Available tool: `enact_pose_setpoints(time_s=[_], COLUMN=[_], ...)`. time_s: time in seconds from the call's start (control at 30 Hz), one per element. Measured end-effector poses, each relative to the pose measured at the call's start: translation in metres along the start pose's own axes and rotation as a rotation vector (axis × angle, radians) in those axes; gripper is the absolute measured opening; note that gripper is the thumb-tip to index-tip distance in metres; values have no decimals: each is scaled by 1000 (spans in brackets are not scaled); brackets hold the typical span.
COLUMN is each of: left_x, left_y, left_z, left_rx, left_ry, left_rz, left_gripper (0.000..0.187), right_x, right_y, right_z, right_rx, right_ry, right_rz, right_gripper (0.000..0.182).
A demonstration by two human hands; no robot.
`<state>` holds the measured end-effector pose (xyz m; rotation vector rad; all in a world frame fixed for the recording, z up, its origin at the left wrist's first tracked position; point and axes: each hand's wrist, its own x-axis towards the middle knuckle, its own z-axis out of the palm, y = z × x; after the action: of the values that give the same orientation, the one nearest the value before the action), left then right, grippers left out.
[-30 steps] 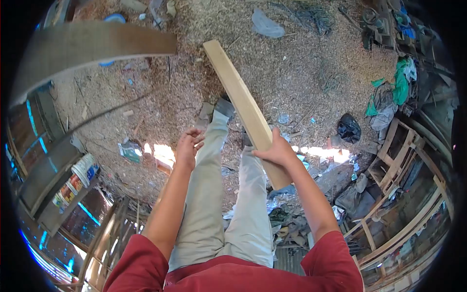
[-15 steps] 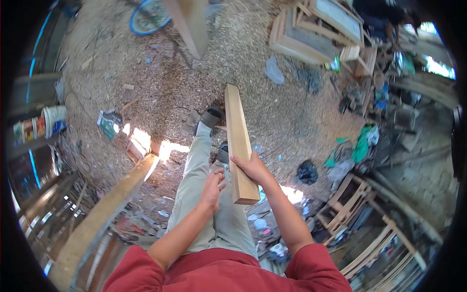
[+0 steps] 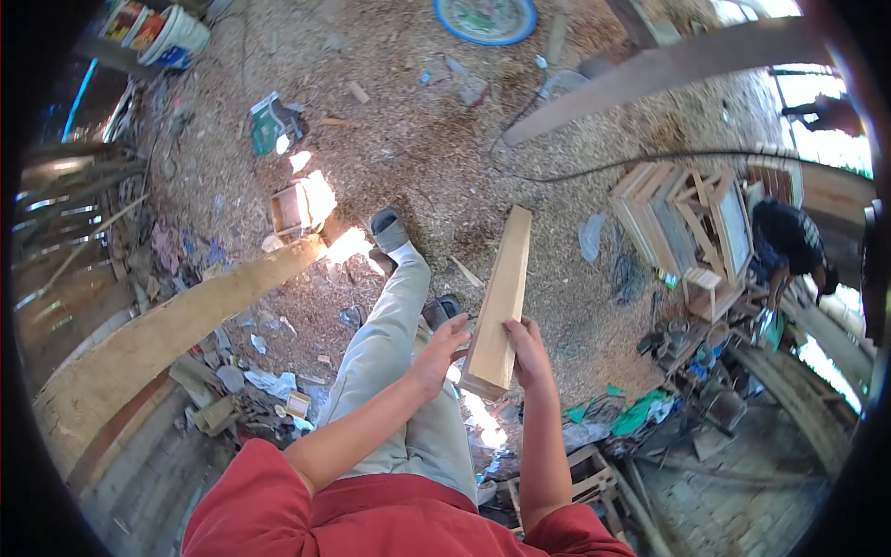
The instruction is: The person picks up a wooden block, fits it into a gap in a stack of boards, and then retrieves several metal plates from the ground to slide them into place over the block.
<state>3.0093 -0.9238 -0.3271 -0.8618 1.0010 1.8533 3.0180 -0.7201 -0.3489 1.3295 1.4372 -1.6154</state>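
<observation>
Between the two hands, a pale wooden plank (image 3: 502,297) is held near its lower end and slants up and away over the sawdust floor (image 3: 408,148).

Right hand (image 3: 527,353): wrapped round the plank's right edge near the bottom, thumb on the top face, fingers curled under and out of sight. Firm hold.

Left hand (image 3: 440,349): at the plank's left edge, fingers loosely spread, tips touching or just beside the wood; cannot tell whether they actually grip.

Under the left fingers: the person's legs in light trousers (image 3: 394,371), a grey shoe (image 3: 390,229) planted well beyond the fingertips.

Left of the left hand, well apart: a long thick timber (image 3: 158,334) running diagonally, a small wooden box (image 3: 290,210) past its far end.

Beyond the plank's far tip: a grey beam (image 3: 650,74), a black cable (image 3: 594,167) and a blue-rimmed round dish (image 3: 485,17).

Right of the right fingers, well apart: stacked wooden frames (image 3: 682,223), and another person bent over (image 3: 789,243) beside them.
</observation>
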Motion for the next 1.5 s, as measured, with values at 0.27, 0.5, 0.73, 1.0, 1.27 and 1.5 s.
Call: enact_pose_setpoints(time_s=[0.27,0.5,0.73,1.0,1.27,1.5], left_x=[9,18,-27,-60,-11,45], left_y=[93,185,296,370,482,618], left_z=[-10,-14,-3,-12,-41,-50], left_rx=[-176,-263,-337,-414,-470,-646], left_ry=[-74,-57,48,226,411,527], left_rz=[-118,-87,13,394,474,480], left_gripper=[69,67,63,64,60,52], right_x=[22,42,-3,-18,26,60], right_y=[-52,-108,-217,-315,-412,-520], right_z=[85,122,197,313,409,450], right_rx=[150,183,222,-14,-42,-134], right_ry=[95,63,-196,-191,-309,-416], right_rz=[51,102,251,61,112,-24], right_gripper=[51,43,45,43,44,37])
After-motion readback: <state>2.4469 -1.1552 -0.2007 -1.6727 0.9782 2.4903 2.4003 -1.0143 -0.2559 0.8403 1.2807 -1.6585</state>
